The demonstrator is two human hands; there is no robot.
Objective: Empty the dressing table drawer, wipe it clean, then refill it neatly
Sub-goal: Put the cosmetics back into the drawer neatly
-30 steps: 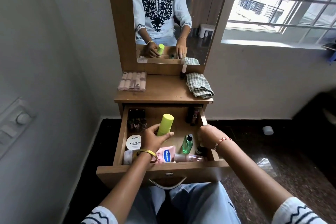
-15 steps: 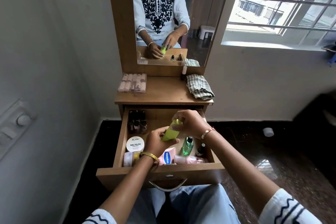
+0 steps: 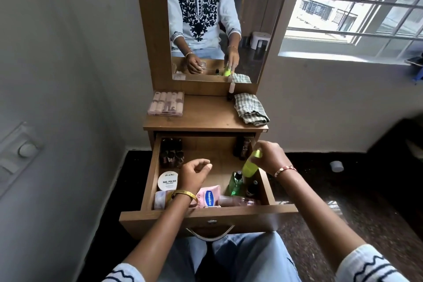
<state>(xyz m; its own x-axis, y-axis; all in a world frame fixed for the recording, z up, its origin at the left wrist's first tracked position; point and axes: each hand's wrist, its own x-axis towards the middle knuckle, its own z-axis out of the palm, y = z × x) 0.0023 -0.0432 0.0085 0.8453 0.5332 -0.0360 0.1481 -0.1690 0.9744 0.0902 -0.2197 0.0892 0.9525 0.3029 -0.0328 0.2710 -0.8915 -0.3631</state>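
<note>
— Two hands over the open drawer [image 3: 207, 214], but only one is busy. The right hand [image 3: 270, 158] is wrapped round the lime-green bottle [image 3: 250, 166], above the drawer's right side.

— Which way does the bottle lie?

— Nearly upright, cap tilted away, base hanging over the green glass bottle [image 3: 235, 183]. The counter [image 3: 206, 119] is straight ahead and higher, so I'd guess a lift forward.

— And the left hand [image 3: 195, 173]?

— Loosely curled, holding nothing, mid-drawer, near the Vaseline tube [image 3: 209, 197] and the nail polish tub [image 3: 168, 181].

— Wiped yet?

— I'd say no; the checked cloth [image 3: 250, 109] lies folded on the counter.
</note>
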